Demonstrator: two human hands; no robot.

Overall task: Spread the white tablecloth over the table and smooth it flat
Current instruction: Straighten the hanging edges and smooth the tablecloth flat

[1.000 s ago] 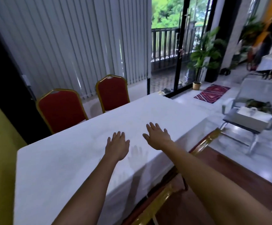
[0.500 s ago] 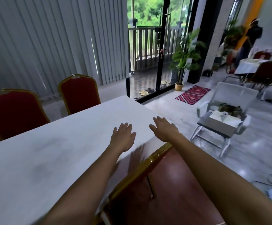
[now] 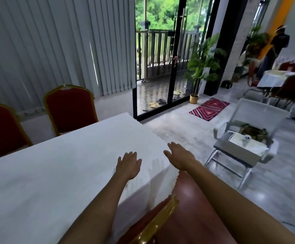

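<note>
The tablecloth [image 3: 64,173] covers the surface and hangs down over its near side. It looks flat, without big folds. The left hand [image 3: 129,164] is released, with straight fingers and palm down on the cloth, close to the near edge. The right hand [image 3: 180,156] is released too, fingers straight, palm down, at the right end of the cloth. I cannot tell if it touches the cloth. Two red chairs [image 3: 69,108] stand at the far side. Another red chair [image 3: 160,222] with a gold frame is just below the arms.
</note>
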